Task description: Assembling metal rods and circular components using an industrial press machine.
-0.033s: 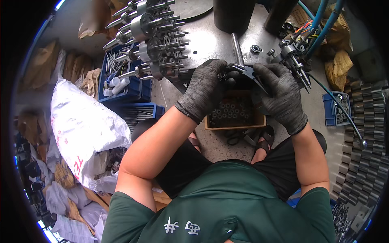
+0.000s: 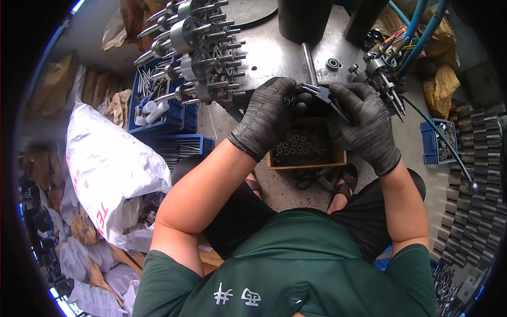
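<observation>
My right hand (image 2: 364, 119), in a dark grey knitted glove, is closed round slim metal pliers (image 2: 323, 94) with dark handles. Their jaws point left and end right by the fingertips of my left hand (image 2: 270, 113). That hand wears a matching glove and is curled closed; small metal rings (image 2: 289, 99) show at its fingers, partly hidden. Just beyond the pliers, a steel rod (image 2: 309, 63) lies on the metal worktop (image 2: 264, 58). A small round bearing (image 2: 332, 64) rests to the right of the rod.
Below my hands is a wooden drawer (image 2: 306, 167) with several ring-shaped parts. Shafts with metal cylinders (image 2: 187, 34) crowd the left; more shafts (image 2: 381, 71) stand right. A dark column (image 2: 304, 21) rises behind. Blue bins (image 2: 185, 119) and a white sack (image 2: 108, 164) are at left.
</observation>
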Demonstrator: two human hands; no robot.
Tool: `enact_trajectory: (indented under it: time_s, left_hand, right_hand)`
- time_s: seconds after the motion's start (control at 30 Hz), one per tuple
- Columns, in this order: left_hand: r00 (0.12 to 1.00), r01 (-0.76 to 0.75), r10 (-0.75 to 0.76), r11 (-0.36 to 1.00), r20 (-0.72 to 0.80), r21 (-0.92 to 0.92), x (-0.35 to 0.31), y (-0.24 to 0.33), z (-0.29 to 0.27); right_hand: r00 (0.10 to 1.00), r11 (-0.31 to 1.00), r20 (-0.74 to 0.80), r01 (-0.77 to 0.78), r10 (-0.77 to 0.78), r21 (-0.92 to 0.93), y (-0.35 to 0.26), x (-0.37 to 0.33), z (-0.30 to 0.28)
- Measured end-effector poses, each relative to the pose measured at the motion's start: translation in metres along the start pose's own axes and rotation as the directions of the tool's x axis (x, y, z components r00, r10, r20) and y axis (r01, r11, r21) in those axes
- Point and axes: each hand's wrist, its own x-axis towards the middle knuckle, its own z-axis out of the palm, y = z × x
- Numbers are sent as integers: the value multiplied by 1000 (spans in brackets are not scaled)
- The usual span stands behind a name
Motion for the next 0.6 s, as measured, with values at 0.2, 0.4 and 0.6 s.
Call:
enact_trajectory:
  time_s: [0.2,0.4,0.6]
  left_hand:
    - [1000,3,-8,982,-25,-189,-2,-4,3]
    - [911,316,-383,416,151,-852,-8,-10,8]
    - [837,457,-360,46,413,-888,-24,-11,4]
  right_hand:
    - [1000,1000,8,13,-13,-7,3,1,4]
    - [997,998,48,57,-56,-34,4,3,9]
    - [898,645,362,-433,250,630,6,-5,47]
